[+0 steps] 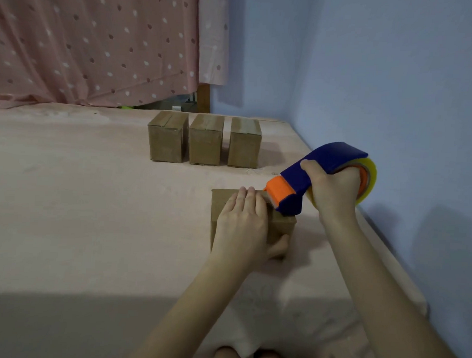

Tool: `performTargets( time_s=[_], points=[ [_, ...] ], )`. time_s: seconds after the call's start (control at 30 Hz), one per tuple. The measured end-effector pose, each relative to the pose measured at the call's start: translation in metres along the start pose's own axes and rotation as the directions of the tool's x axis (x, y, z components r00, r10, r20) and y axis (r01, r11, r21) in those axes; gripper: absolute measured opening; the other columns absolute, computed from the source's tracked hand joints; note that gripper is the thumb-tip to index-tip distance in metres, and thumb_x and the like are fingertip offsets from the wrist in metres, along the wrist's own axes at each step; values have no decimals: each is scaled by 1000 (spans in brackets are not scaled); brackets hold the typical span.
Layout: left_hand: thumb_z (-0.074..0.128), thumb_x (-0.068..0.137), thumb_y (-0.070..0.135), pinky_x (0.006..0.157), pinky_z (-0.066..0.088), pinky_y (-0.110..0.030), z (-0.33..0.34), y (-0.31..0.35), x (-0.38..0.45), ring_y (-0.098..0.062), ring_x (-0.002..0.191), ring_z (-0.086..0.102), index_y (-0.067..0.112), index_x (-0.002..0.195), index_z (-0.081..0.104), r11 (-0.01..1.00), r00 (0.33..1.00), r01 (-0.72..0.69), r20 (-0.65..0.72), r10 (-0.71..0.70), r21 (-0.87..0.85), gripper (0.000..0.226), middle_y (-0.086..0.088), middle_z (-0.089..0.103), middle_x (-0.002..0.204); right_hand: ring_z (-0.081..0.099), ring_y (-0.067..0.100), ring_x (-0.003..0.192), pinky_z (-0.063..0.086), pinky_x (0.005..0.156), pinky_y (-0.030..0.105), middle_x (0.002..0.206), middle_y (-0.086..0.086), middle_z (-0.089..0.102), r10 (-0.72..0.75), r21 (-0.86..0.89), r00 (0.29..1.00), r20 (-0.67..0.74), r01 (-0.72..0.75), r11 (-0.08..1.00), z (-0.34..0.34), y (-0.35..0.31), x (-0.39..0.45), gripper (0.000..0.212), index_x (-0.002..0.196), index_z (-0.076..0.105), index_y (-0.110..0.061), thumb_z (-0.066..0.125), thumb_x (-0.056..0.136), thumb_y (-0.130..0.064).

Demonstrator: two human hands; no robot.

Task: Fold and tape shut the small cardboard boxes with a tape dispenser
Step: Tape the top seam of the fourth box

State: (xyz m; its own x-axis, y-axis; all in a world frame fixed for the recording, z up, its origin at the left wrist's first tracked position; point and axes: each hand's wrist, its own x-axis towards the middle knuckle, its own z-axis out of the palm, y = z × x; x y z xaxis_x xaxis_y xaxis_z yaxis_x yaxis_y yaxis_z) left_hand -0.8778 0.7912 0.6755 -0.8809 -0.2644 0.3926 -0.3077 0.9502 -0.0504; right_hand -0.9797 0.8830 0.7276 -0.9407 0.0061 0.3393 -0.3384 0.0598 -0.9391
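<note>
Left hand [242,222] flat on matte cardboard box [282,229], top mostly hidden. Right hand [334,188] clamped on glossy plastic dispenser [297,178].

Blue wall [369,76], pink dotted curtain [94,42]

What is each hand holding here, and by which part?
Right hand grips the blue-and-orange tape dispenser by its handle. Left hand presses flat on the brown cardboard box, thumb on its front.
</note>
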Motion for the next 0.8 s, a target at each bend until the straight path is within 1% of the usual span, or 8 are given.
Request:
performTargets(
  time_s=[0.07, 0.17, 0.3, 0.37, 0.53, 0.63, 0.73, 0.8],
  points=[
    [47, 75, 74, 106, 38, -35, -4, 1, -2, -26, 128, 51, 7, 130, 56, 1000, 1000, 17, 3, -17, -14, 87, -11, 57, 134, 63, 11, 79, 50, 62, 21, 85, -6, 64, 93, 115, 995, -24, -90, 989, -3, -1, 3, 38, 108, 54, -18, 75, 77, -19],
    [39, 85, 69, 116, 19, -36, -5, 1, 0, -27, 143, 26, 5, 146, 31, 999, 1000, -21, 3, 22, -31, 88, -13, 32, 153, 64, 12, 77, 55, 69, 29, 81, -6, 65, 206, 297, 978, -22, -190, 936, -6, -4, 6, 36, 107, 57, -15, 74, 76, -14],
    [49, 70, 74, 99, 45, -34, -3, 0, -2, -24, 118, 59, 7, 119, 64, 1000, 999, 29, 38, -28, -4, 84, -11, 64, 125, 65, 12, 76, 56, 69, 29, 80, -6, 65, 234, 344, 972, -14, -215, 914, -11, -9, 8, 28, 93, 55, -22, 74, 75, -12],
    [41, 71, 72, 97, 47, -35, -1, 0, -1, -25, 116, 61, 6, 116, 65, 1000, 1000, 17, 25, -17, -5, 84, -12, 65, 122, 64, 12, 72, 55, 70, 31, 78, -6, 65, 244, 367, 968, -49, -210, 906, -23, -10, 15, 24, 86, 57, -22, 74, 73, -12],
    [25, 76, 68, 99, 45, -37, -9, 3, 0, -27, 119, 58, 4, 120, 64, 1000, 1000, 14, 27, -14, 0, 87, -14, 63, 125, 63, 9, 74, 53, 68, 27, 80, -8, 64, 134, 217, 989, -62, -118, 969, -36, -3, 21, 29, 97, 57, -19, 74, 75, -12],
    [37, 83, 68, 111, 30, -38, -6, 2, -1, -29, 136, 40, 3, 138, 45, 1000, 1000, -12, 15, 12, -18, 86, -16, 44, 145, 62, 8, 74, 49, 64, 25, 79, -7, 62, 36, 93, 998, -58, -31, 995, -30, 2, 16, 31, 101, 58, -13, 74, 75, -14],
    [39, 85, 68, 113, 27, -37, -12, 1, -1, -29, 139, 35, 3, 142, 39, 1000, 1000, 0, 27, 0, 6, 87, -16, 39, 148, 61, 8, 76, 46, 58, 18, 85, -5, 63, -28, 17, 998, -50, 29, 999, -28, 6, 12, 34, 104, 56, -12, 74, 76, -14],
    [34, 90, 66, 118, 12, -36, -11, 1, 0, -28, 146, 15, 3, 149, 19, 998, 997, -44, 58, 46, -35, 88, -16, 19, 157, 60, 6, 76, 44, 55, 16, 82, -9, 61, -53, -7, 998, -44, 53, 999, -27, 7, 9, 33, 102, 54, -16, 74, 76, -14]
  ],
)
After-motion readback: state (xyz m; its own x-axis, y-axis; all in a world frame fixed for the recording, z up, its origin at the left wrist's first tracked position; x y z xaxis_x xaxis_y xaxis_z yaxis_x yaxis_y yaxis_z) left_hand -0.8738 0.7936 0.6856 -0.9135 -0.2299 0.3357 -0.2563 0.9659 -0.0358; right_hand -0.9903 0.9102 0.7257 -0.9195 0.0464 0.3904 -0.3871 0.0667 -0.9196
